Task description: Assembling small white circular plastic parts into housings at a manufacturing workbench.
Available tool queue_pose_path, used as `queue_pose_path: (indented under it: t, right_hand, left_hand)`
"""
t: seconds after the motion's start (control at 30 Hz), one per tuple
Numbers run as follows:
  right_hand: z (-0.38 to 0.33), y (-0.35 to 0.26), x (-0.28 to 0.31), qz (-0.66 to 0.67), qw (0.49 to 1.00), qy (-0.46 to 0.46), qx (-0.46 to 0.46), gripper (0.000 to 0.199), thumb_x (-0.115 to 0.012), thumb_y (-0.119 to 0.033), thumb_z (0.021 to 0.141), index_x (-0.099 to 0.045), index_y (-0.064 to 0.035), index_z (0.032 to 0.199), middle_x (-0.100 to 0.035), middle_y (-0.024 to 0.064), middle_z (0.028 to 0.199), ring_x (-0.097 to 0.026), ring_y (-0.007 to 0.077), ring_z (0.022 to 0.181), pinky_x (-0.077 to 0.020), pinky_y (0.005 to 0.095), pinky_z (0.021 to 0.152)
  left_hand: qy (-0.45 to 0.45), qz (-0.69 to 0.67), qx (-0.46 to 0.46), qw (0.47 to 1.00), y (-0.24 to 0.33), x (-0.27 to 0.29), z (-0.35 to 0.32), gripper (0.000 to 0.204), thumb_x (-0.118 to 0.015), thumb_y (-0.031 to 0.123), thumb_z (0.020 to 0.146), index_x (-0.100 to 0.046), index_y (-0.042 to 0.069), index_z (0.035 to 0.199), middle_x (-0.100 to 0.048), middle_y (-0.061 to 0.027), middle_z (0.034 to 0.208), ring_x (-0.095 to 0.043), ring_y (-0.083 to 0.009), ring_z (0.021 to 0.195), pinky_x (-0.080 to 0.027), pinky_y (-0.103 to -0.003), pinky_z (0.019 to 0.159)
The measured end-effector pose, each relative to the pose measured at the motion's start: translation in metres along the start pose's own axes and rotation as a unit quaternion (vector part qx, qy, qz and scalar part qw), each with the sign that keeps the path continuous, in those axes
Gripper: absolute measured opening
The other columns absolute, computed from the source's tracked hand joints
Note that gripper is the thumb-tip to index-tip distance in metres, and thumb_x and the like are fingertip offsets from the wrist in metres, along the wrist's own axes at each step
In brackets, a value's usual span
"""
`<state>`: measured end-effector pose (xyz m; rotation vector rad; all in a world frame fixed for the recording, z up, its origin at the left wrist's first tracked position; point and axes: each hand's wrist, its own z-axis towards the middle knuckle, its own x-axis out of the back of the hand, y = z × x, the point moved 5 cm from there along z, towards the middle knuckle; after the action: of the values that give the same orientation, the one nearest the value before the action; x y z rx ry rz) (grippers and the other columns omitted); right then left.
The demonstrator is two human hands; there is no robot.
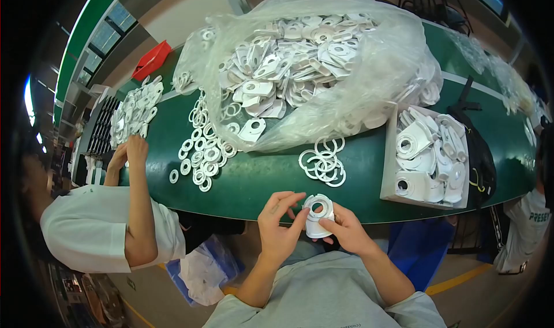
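Just in front of the table edge, my right hand grips a white plastic part with a round ring-shaped top and a skirt below. Its thumb lies across the front of the part, and other fingers reach behind it. On the part's left side is my left hand, fingers bent and apart, the thumb tip at the rim. Beyond both hands, several thin white rings lie loosely overlapped on the green table. A pile of smaller, thicker white rings is spread to the left.
A large clear plastic bag full of flat white parts covers the table's middle. At right stands a box of white parts beside a black bag. A co-worker sits left, hands by more parts; a red bin lies beyond.
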<state>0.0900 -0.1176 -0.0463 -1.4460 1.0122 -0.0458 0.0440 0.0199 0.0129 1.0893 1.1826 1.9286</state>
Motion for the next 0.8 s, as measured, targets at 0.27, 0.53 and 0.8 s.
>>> queue_pose_path:
  t: [0.27,0.53,0.8]
  right_hand:
    - [0.004,0.006,-0.009,-0.057,0.997,0.037,0.042,0.024,-0.050,-0.006,0.095,-0.049,-0.0015,0.119,-0.057,0.0028,0.084,-0.050,0.0061,0.058,-0.0400,0.0211,0.050]
    - [-0.003,-0.003,-0.009,-0.086,0.993,0.025,0.082,0.025,-0.059,-0.002,0.090,-0.051,-0.0022,0.114,-0.057,0.0014,0.085,-0.053,0.0064,0.064,-0.0423,0.0223,0.054]
    - [-0.004,-0.001,-0.006,-0.100,0.993,0.000,0.068,0.034,-0.055,0.004,0.089,-0.047,-0.0012,0.122,-0.056,0.0037,0.099,-0.053,0.0085,0.070,-0.0451,0.0228,0.059]
  left_hand:
    - [0.029,0.061,-0.089,0.994,0.010,0.006,-0.001,0.024,-0.074,-0.008,0.068,-0.071,0.001,0.090,-0.063,-0.0082,0.085,-0.057,-0.0128,0.068,-0.045,-0.024,0.058]
    - [0.005,0.044,-0.153,0.987,0.023,0.009,-0.009,0.026,-0.076,-0.006,0.067,-0.072,0.006,0.090,-0.064,-0.0058,0.083,-0.059,-0.0188,0.071,-0.047,-0.026,0.057]
    - [0.014,0.042,-0.170,0.984,0.027,0.009,-0.013,0.025,-0.075,-0.010,0.064,-0.071,0.002,0.085,-0.063,-0.0069,0.079,-0.057,-0.0169,0.068,-0.043,-0.024,0.056]
